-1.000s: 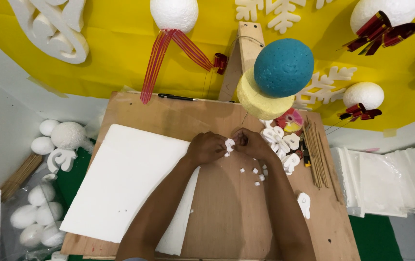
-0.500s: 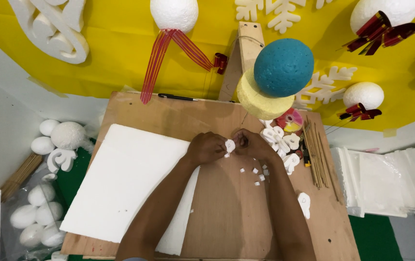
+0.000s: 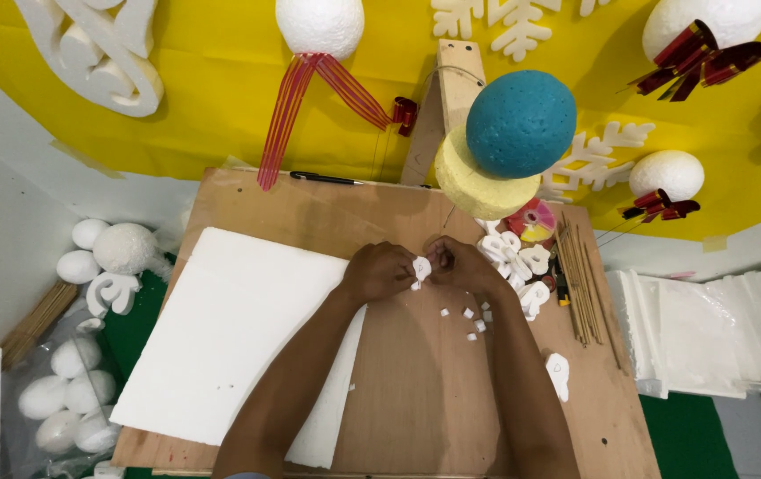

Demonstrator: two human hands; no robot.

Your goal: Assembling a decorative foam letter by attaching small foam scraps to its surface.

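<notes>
Two hands, the left hand (image 3: pixel 379 271) and the right hand (image 3: pixel 457 263), meet on one small white foam piece (image 3: pixel 421 267). Just below them lie about five foam crumbs (image 3: pixel 470 321). One large white foam sheet (image 3: pixel 234 337) sits left of the hands. One bundle of thin wooden sticks (image 3: pixel 580 284) lies to their right. Above them hang one blue foam ball (image 3: pixel 521 123) and one yellow foam disc (image 3: pixel 478 184). One black pen (image 3: pixel 325 178) lies beyond the hands.
</notes>
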